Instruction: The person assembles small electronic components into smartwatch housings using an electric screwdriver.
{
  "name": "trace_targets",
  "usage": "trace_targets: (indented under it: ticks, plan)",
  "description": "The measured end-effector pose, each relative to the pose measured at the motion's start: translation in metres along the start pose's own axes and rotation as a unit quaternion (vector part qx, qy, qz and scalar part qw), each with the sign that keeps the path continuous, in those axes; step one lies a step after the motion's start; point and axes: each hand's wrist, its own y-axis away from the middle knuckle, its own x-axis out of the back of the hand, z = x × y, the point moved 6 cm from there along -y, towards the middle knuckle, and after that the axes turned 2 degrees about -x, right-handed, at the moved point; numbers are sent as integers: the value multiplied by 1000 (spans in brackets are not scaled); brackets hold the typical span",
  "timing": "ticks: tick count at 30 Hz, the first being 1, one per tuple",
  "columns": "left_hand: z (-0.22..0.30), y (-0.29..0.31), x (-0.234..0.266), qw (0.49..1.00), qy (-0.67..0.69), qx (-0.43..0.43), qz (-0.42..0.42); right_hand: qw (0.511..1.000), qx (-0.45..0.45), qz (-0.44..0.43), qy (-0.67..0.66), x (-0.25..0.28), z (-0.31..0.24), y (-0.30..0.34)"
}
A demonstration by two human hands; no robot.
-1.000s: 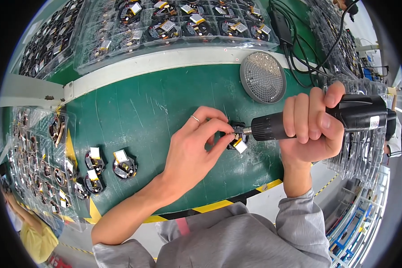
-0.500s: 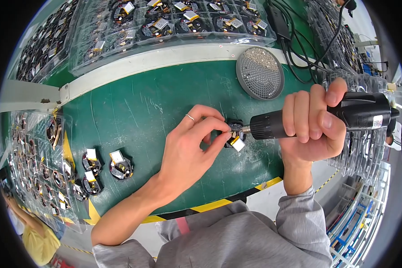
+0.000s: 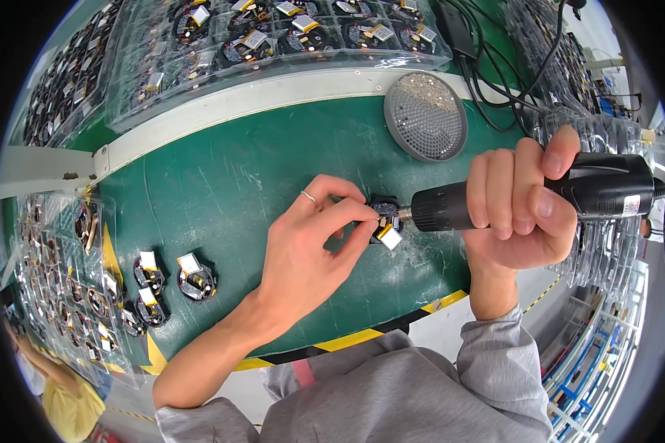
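Observation:
In my right hand (image 3: 513, 199) is a black electric screwdriver (image 3: 440, 208), fingers wrapped round its body. It lies nearly level, its bit pointing left at a small round circuit assembly (image 3: 386, 209) on the green mat. A silvery battery pouch with a yellow edge (image 3: 389, 236) sticks out from that assembly's near side. My left hand (image 3: 314, 240) comes in from the left, thumb and forefinger pinched together at the bit's tip, against the assembly. What the pinch holds is too small to make out; the fingertips partly cover the spot where bit and assembly meet.
A round grey dish of small metal pieces (image 3: 425, 117) sits beyond the screwdriver. Several similar assemblies (image 3: 197, 279) lie at left, beside a clear tray (image 3: 66, 295). A larger filled tray (image 3: 273, 63) stands behind the white rail (image 3: 236, 111). Black cables (image 3: 488, 81) run back right.
The whole scene has shifted slightly left in view. Both hands keep their grips, and the screwdriver bit stays at the assembly.

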Motion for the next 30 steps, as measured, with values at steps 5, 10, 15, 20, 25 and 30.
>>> trace_targets:
  ticks: [5, 10, 15, 20, 25, 30]
  plan:
    - [1, -1, 0, 1000, -4, 5, -3, 1000, 0, -4, -3, 0, -1, 0]
    - [2, 0, 2, 1000, -16, -6, 2, 1000, -3, -12, 1, -1, -2, 0]
    - [9, -2, 14, 982, -178, -60, 33, 999, 19, 41, 15, 7, -8, 5]
    - [4, -8, 30, 912, -389, -113, 59, 998, 17, 61, 13, 10, -5, 7]
    - [10, -7, 23, 935, -328, -110, 76, 997, 18, 76, 8, 8, -5, 8]
    - [18, 12, 1, 976, -210, -50, 0, 996, 6, 79, -45, 1, 5, 9]
